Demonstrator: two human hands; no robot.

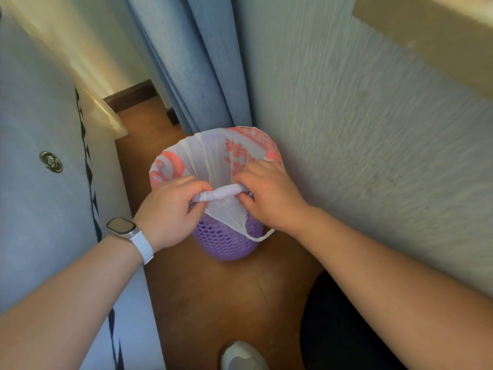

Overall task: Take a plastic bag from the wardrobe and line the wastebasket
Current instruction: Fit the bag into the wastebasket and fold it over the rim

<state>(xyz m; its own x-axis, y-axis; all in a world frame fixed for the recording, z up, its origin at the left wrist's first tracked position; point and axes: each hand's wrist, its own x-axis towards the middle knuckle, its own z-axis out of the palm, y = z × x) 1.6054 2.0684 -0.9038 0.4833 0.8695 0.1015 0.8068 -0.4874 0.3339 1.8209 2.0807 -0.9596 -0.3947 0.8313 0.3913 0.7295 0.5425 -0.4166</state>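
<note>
Head view, corner of a room. Largest in my field is the textured wall (360,134) at right, then blue bedding (40,129) filling the left side, a blue curtain (197,62) hanging into the corner, and the wooden floor (213,295) between them. A dark object (346,329) I cannot identify and the toe of a pale shoe (241,356) sit at the lower edge.

The purple perforated wastebasket (226,241) stands on the floor in the corner, just beside wall and curtain. The plastic bag (213,156), white with red print, is already inside it and open; its mouth is folded over the far and left portions of the rim. I judge the task as nearly complete: fetching is done and only the near rim is left to cover.

My left hand (170,209) and right hand (266,193) are both closed in pinch grips on the near edge of the bag, which is rolled into a tight band between them at the rim. One bag handle (262,236) hangs loose outside the basket.

A smartwatch (121,226) on a white strap sits on the left wrist.

Obstruction: the bedding and wall leave narrow working room; the loose handle may want tucking.
</note>
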